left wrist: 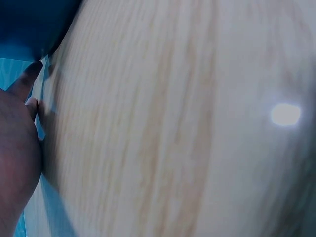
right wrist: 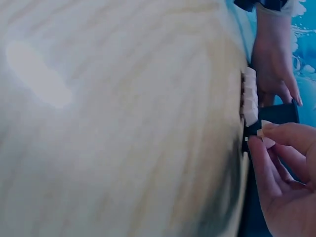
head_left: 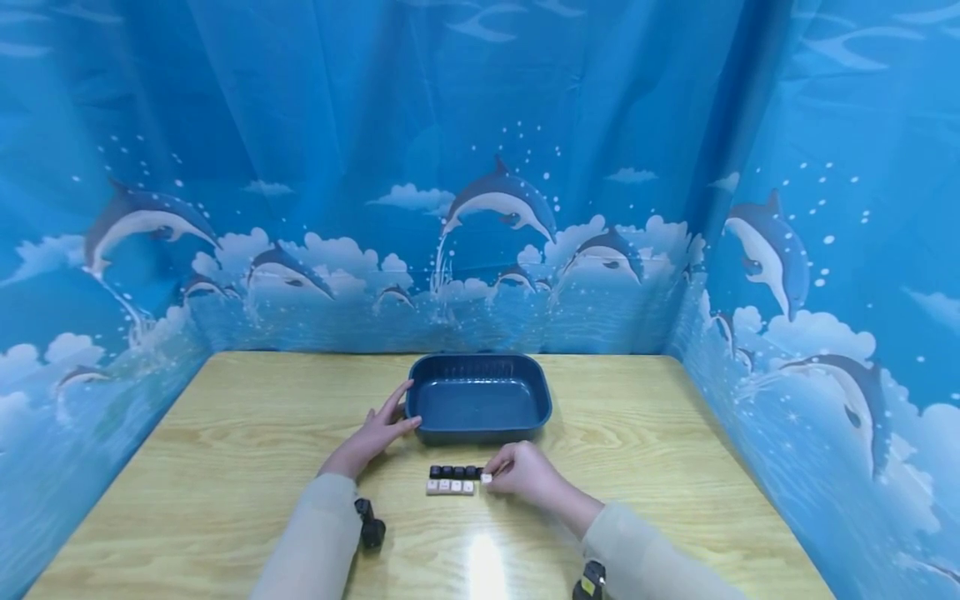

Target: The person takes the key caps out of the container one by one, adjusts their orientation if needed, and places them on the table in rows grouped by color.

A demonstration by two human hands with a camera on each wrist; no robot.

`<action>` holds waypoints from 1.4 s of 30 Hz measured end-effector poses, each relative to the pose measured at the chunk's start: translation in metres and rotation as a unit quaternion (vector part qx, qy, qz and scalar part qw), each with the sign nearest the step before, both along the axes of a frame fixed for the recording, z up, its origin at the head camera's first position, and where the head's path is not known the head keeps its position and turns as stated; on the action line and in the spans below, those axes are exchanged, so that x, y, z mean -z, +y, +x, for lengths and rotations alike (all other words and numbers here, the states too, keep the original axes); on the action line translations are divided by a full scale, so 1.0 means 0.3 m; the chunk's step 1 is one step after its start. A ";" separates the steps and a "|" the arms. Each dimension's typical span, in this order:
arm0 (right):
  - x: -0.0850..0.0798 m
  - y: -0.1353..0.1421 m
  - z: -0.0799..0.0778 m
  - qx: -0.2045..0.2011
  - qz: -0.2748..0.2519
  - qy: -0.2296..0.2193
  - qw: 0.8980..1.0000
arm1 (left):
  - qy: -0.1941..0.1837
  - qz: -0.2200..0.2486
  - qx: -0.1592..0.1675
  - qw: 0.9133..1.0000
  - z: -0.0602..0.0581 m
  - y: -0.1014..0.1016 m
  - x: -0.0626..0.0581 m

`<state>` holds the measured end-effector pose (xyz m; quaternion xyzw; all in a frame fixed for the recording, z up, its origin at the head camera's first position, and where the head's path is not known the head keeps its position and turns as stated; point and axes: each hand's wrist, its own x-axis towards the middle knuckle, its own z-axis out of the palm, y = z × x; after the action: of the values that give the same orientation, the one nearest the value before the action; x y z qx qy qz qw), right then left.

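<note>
My right hand [head_left: 528, 477] pinches a white keycap [head_left: 486, 478] between thumb and finger, at the right end of two short rows. The back row is made of black keycaps [head_left: 453, 472], and the front row of white keycaps [head_left: 450, 487] lies directly against it. In the right wrist view the pinched keycap [right wrist: 267, 127] shows between the fingertips, beyond the white row [right wrist: 250, 96]. With fingers spread, my left hand [head_left: 371, 437] touches the left side of a dark blue rectangular basin [head_left: 480, 436]. The left wrist view shows a finger of that hand [left wrist: 17, 143] at the basin's edge.
The basin stands at the back of a light wood table [head_left: 247, 467], just behind the keycap rows; nothing shows inside it. A blue curtain [head_left: 360, 125] printed with dolphins hangs round the table's back and sides. Small black devices sit at both wrists.
</note>
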<state>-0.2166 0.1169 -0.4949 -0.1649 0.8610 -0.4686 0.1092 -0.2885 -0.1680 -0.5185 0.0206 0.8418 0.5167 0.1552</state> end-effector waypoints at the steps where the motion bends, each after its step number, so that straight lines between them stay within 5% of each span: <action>1: 0.005 -0.002 0.004 -0.003 0.008 0.008 1.000 | 0.000 0.002 0.000 1.000 0.000 0.000 0.000; 7: 0.026 -0.010 0.015 -0.013 0.049 0.046 0.998 | -0.002 0.006 -0.001 1.000 0.002 0.002 -0.001; 42: 0.045 -0.040 0.007 -0.012 0.072 0.050 0.996 | -0.012 0.011 -0.007 1.000 0.000 0.004 -0.004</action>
<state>-0.2145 0.1050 -0.5084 -0.1900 0.8948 -0.3955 0.0831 -0.2885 -0.1669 -0.5173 0.0097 0.8341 0.5273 0.1617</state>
